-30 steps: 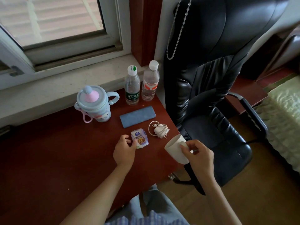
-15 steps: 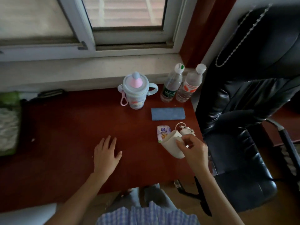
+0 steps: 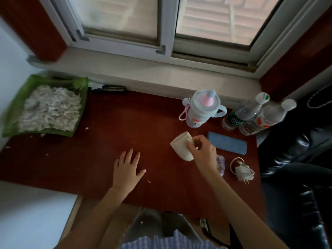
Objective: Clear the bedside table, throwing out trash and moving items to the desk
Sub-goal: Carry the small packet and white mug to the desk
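The right hand [image 3: 201, 150] pinches the white cup [image 3: 182, 146] by its handle side, tilted just above the desk [image 3: 107, 141], near the sippy bottle [image 3: 201, 108], apparently for set-down. The left hand [image 3: 128, 169] rests spread flat, likely for support.

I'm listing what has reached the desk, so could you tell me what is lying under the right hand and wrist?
A small purple-and-white packet lies on the desk under the right hand, which holds a white cup. Only its right edge shows; the rest is covered.

Home bedroom or study corner: dark red desk [image 3: 111, 126] under a sliding window [image 3: 161, 20], child's sippy cup [image 3: 201, 109], water bottles [image 3: 251, 112], black leather office chair [image 3: 296, 159].
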`<state>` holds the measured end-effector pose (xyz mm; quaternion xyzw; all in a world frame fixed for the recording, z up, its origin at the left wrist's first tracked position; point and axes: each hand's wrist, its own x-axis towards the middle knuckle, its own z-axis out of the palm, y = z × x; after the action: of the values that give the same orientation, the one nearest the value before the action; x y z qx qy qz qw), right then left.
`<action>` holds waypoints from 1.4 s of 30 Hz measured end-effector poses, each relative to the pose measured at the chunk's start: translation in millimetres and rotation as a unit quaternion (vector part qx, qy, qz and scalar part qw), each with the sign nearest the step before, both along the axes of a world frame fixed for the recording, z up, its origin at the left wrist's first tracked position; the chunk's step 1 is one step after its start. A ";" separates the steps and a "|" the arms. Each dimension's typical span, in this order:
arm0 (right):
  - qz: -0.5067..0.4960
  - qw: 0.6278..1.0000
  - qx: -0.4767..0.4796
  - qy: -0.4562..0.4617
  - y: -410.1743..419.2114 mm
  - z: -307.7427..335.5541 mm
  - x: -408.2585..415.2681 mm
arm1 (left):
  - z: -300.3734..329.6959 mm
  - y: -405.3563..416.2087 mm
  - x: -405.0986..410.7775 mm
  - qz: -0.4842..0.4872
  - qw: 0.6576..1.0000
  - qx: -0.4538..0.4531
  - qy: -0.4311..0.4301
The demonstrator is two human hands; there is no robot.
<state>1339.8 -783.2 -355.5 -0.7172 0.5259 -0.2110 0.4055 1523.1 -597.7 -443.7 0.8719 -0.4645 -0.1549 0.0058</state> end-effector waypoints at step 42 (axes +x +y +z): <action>-0.011 0.997 0.061 -0.049 17.8 -54.5 63.5 | -10.3 5.3 1.7 0.000 0.998 -0.058 -0.027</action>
<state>1403.3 -765.4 -410.0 -0.6743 0.5249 -0.2175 0.4717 1524.9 -592.4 -454.0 0.8741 -0.4725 -0.1039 0.0438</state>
